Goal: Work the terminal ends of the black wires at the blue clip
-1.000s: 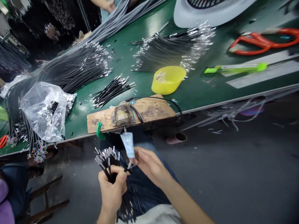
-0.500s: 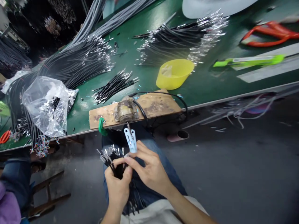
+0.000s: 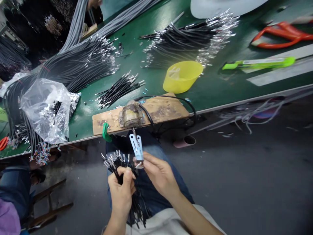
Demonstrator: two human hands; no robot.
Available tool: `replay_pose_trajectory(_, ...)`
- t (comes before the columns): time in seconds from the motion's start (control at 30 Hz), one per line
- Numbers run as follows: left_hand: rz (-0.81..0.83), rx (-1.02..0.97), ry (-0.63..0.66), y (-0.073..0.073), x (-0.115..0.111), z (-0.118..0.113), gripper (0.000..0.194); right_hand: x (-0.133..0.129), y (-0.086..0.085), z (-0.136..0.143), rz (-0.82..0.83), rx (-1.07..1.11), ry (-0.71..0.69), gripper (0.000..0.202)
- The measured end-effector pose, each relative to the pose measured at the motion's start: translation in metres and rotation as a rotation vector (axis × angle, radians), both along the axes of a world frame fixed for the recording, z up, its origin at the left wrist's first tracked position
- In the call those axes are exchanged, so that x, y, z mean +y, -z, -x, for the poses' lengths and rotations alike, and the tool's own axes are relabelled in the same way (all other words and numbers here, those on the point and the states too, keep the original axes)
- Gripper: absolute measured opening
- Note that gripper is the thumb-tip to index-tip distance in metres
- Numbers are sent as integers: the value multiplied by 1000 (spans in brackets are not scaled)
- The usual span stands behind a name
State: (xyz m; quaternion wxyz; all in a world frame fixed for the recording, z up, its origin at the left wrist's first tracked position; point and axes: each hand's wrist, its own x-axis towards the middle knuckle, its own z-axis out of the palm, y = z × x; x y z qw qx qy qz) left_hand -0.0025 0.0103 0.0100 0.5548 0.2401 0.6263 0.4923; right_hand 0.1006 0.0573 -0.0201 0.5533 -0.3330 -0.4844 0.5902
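My left hand [image 3: 121, 191] is closed around a bundle of short black cables [image 3: 117, 164] with bare silvery ends. The cables point up toward the bench, and their other ends hang below the hand over my lap. A light-blue plastic clip [image 3: 137, 147] sits on the thin shaft of a small motor [image 3: 132, 115]. My right hand [image 3: 158, 174] is closed, fingertips at the clip's lower end, where a small shiny bit shows. What those fingers pinch is too small to make out. The motor is fixed to a wooden board [image 3: 161, 109] at the bench edge.
A green clamp [image 3: 106, 132] grips the board's left end. On the green bench [image 3: 220, 94] lie a short cable pile [image 3: 119, 89], larger cable bundles [image 3: 186, 42], a yellow ring-shaped container [image 3: 182, 78], a clear plastic bag [image 3: 46, 111], a lime-green cutter [image 3: 259, 63] and orange-handled scissors [image 3: 281, 36]. Another person sits at left.
My right fingertips have moved away from my left hand to the clip's lower end. My left thumb has closed over the cable bundle. A person's hand has appeared at the top left.
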Motion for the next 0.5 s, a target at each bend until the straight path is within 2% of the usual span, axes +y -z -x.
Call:
replay_pose_trajectory(0.13, 40, -21, 27, -3, 2, 0, 45, 1, -7, -3, -59, -43, 6, 9)
replay_pose_trajectory(0.2, 39, -5, 38, -5, 1, -1, 43, 0, -11, -2, -44, -43, 17, 16)
replay_pose_trajectory(0.3, -62, 181, -36, -7, -3, -6, 36, -5, -13, 3, -85, -76, 136, 20)
replay_pose_trajectory(0.4, -134, 361, -104, -7, -5, -9, 29, -8, -11, 6, -353, -267, 386, 19)
replay_pose_trajectory(0.47, -100, 323, -65, -5, -5, -8, 28, -8, -9, 4, -552, -373, 472, 25)
replay_pose_trajectory(0.5, -70, 271, -22, -4, -5, -6, 30, -7, -8, 3, -612, -392, 469, 27)
